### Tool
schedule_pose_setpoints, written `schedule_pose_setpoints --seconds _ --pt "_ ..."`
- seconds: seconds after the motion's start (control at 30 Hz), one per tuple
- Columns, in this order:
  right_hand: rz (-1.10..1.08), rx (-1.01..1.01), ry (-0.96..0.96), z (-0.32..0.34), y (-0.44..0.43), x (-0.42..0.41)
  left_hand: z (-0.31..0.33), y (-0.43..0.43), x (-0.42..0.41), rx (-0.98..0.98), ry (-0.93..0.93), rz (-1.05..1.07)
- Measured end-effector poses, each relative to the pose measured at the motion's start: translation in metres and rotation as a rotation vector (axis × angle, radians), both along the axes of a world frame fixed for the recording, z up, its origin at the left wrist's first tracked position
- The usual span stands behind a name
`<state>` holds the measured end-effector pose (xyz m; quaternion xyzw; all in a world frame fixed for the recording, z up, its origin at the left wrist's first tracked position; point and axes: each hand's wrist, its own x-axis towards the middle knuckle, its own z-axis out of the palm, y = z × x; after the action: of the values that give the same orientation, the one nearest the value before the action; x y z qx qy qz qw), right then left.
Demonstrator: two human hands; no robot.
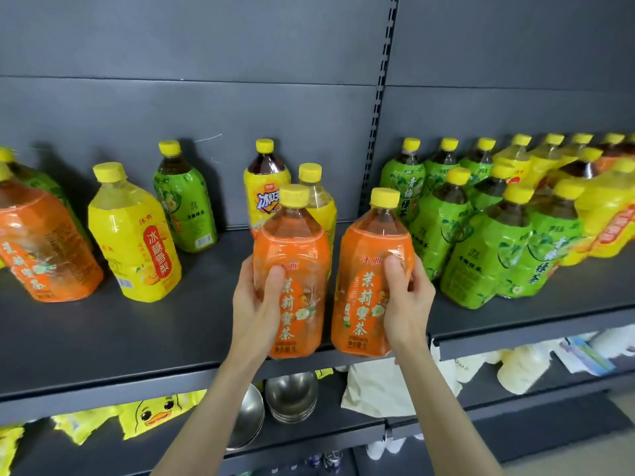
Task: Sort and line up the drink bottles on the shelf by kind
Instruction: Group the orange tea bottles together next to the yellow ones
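Here, well left of the fingers, one orange bottle (37, 242) stands at the picture's edge with a half-hidden green bottle (37, 182) behind it. Nearer stand one yellow pear bottle (132, 235) and, farther back, one lone green bottle (184, 207). Bare shelf (137, 338) lies open between these and the left hand (256, 304), running to the front lip. The left hand's fingers (275, 280) are wrapped round the left held bottle (293, 242), thumb on its orange label. Just beside it, the right hand (407, 300) has its fingers (395, 269) clasped round the right held bottle (371, 242), also orange. Both are upright and nearly touching, their bases at the shelf's front edge; whether they rest on it cannot be told. Behind the fingers stand two more yellow ones, a dark-tea bottle (264, 187) and a paler bottle (321, 207). Right of the fingers, only a narrow gap parts the held bottle from a packed green block (481, 255) of about seven, then a yellow crowd (604, 214) too tight to count.
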<state>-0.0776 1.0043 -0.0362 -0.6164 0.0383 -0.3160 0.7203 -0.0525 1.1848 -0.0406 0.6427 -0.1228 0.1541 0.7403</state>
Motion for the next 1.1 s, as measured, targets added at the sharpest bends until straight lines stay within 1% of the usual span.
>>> schedule_pose_setpoints --seconds 0.17,0.37,0.73,0.9,1.1 --pt "-0.060 0.004 -0.020 0.016 -0.036 -0.028 0.021 -0.046 -0.019 0.009 0.015 -0.082" --pt "-0.161 -0.009 -0.013 0.025 -0.111 -0.078 0.028 -0.128 -0.051 0.039 0.032 -0.154" --pt "-0.263 -0.041 0.080 0.016 -0.311 -0.184 0.006 -0.337 -0.139 0.022 0.116 -0.217" --pt "-0.285 -0.018 0.081 0.015 -0.379 -0.192 0.014 -0.403 -0.148 0.053 0.112 -0.244" --pt "-0.318 -0.006 0.048 0.020 -0.461 -0.164 0.024 -0.487 -0.119 0.077 0.074 -0.266"
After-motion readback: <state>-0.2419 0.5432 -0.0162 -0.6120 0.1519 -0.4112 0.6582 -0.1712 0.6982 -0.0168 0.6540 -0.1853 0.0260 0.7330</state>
